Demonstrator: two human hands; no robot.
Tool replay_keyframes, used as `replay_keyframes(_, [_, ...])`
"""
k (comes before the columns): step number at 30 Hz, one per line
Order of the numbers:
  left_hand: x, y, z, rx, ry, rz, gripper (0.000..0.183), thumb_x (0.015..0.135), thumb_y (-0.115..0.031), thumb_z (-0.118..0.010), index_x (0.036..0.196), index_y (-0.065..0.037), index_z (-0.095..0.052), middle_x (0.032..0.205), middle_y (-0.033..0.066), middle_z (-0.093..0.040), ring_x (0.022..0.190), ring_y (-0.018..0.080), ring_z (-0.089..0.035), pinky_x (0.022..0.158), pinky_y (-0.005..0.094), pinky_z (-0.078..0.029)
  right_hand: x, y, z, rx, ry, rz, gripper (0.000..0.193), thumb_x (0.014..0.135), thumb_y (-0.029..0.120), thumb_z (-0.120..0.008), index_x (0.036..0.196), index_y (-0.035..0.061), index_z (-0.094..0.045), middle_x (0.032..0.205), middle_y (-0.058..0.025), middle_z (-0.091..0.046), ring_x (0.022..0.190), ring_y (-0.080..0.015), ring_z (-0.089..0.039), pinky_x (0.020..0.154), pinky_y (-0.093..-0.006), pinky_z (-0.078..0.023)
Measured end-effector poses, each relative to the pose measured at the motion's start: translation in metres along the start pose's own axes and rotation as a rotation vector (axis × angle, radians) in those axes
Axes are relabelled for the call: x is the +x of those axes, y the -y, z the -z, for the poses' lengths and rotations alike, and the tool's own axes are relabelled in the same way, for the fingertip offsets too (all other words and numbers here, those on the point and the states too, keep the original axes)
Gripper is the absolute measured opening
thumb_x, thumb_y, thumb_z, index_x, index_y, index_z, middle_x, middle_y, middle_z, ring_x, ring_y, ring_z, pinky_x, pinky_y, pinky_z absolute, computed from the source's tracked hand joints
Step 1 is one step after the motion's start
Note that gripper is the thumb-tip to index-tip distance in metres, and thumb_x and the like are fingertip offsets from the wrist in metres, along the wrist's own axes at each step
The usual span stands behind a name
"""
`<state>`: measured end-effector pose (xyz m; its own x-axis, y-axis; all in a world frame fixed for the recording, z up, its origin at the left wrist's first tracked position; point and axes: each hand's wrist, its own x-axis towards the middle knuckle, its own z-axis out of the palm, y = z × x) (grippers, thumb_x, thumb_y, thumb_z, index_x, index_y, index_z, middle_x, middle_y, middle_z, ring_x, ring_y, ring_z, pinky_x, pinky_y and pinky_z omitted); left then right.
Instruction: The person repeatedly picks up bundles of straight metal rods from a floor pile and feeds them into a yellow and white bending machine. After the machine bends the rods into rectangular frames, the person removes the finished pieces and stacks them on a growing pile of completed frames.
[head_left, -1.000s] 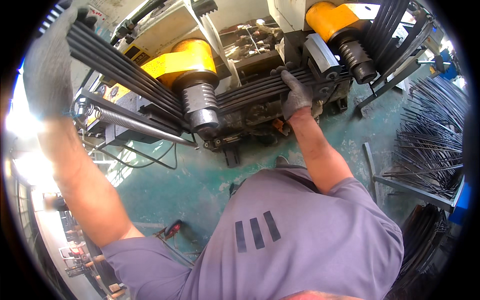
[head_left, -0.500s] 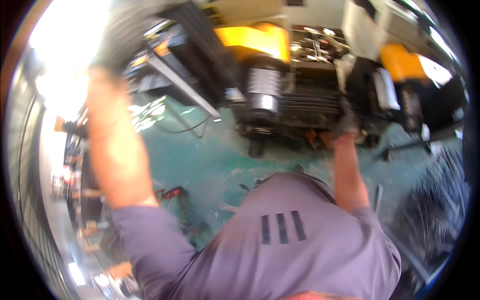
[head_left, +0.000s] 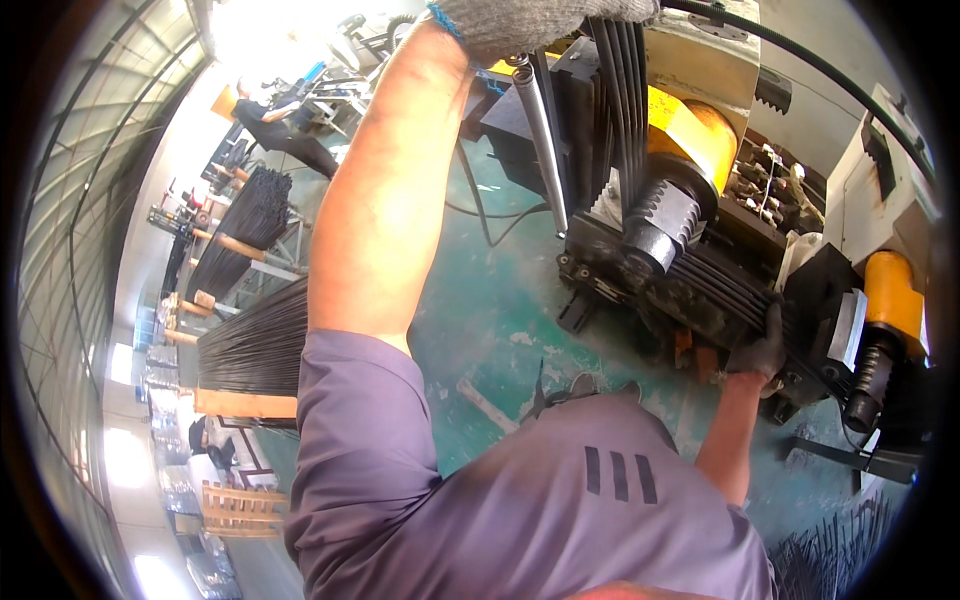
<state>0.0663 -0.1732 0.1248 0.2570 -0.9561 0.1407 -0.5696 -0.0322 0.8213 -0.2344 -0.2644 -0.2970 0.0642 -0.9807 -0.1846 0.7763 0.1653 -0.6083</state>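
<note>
Several thin black rods (head_left: 628, 95) rise at a steep angle beside a yellow-and-black machine head, and more black rods (head_left: 722, 283) run flat across the machine toward the right. My left hand (head_left: 540, 25), in a grey knit glove with blue trim, reaches to the top edge and closes over the upper part of the rising rods. Its fingertips are cut off by the picture's edge. My right hand (head_left: 758, 352), in a dark, dirty glove, grips the flat rods low on the right, its thumb upright against them. A silver bar (head_left: 543, 140) slants beside the rising rods.
A yellow cylinder housing (head_left: 690, 135) and a second yellow one (head_left: 893, 290) stand on the machine. A black hose (head_left: 815, 80) arches above. Rod bundles lie on racks (head_left: 245, 403) to the left; a person (head_left: 280, 130) works far off. More rods (head_left: 835, 550) lie lower right.
My view has turned, and the machine now sits farther right. My left hand has come from the far upper left to the rising rods. My right hand stays at the flat rods.
</note>
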Motion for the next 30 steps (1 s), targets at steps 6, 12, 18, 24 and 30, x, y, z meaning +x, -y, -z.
replay_keyframes(6, [0.002,-0.002,-0.001,0.032,-0.023,0.017,0.021,0.085,-0.017,-0.069,0.083,0.003,-0.069,0.073,0.0098,-0.065,0.064,0.0154,-0.062,0.060,0.0294,-0.050,-0.001,-0.003,0.001,-0.030,0.017,0.032,0.025,0.097,0.013,-0.058,0.116,-0.0012,-0.066,0.116,-0.0103,-0.066,0.111,-0.0210,-0.060,0.099,-0.0342,-0.049])
replay_keyframes(12, [0.001,-0.007,-0.002,0.063,-0.025,-0.005,0.022,0.083,-0.018,-0.070,0.079,0.004,-0.069,0.067,0.0081,-0.064,0.057,0.0140,-0.060,0.053,0.0280,-0.049,0.002,0.001,-0.001,0.008,-0.166,-0.093,0.026,0.095,0.014,-0.061,0.118,0.0021,-0.065,0.114,-0.0090,-0.067,0.108,-0.0227,-0.062,0.095,-0.0387,-0.052])
replay_keyframes(18, [-0.008,-0.009,0.000,0.087,-0.041,-0.075,0.024,0.081,-0.019,-0.072,0.075,0.004,-0.070,0.060,0.0065,-0.063,0.050,0.0126,-0.059,0.046,0.0266,-0.048,0.015,0.001,0.007,0.041,0.003,-0.139,0.029,0.099,0.022,-0.057,0.121,0.0036,-0.064,0.123,-0.0081,-0.064,0.113,-0.0224,-0.059,0.097,-0.0395,-0.051])
replay_keyframes(24, [-0.050,0.014,0.001,-0.090,-0.126,-0.359,0.019,0.082,-0.016,-0.070,0.089,0.002,-0.068,0.074,0.0051,-0.066,0.067,0.0117,-0.062,0.062,0.0266,-0.049,-0.050,0.014,0.022,-0.307,0.009,0.159,0.032,0.100,0.032,-0.055,0.121,0.0099,-0.064,0.126,-0.0085,-0.060,0.116,-0.0228,-0.056,0.097,-0.0406,-0.048])
replay_keyframes(30, [-0.156,0.069,0.005,-0.293,-0.358,-0.409,0.018,0.085,-0.011,-0.071,0.098,-0.001,-0.068,0.086,0.0069,-0.070,0.078,0.0143,-0.067,0.077,0.0277,-0.054,-0.123,0.034,0.012,-0.140,0.051,-0.001,0.021,0.101,0.022,-0.054,0.107,0.0028,-0.059,0.107,-0.0109,-0.065,0.107,-0.0264,-0.060,0.100,-0.0423,-0.047])
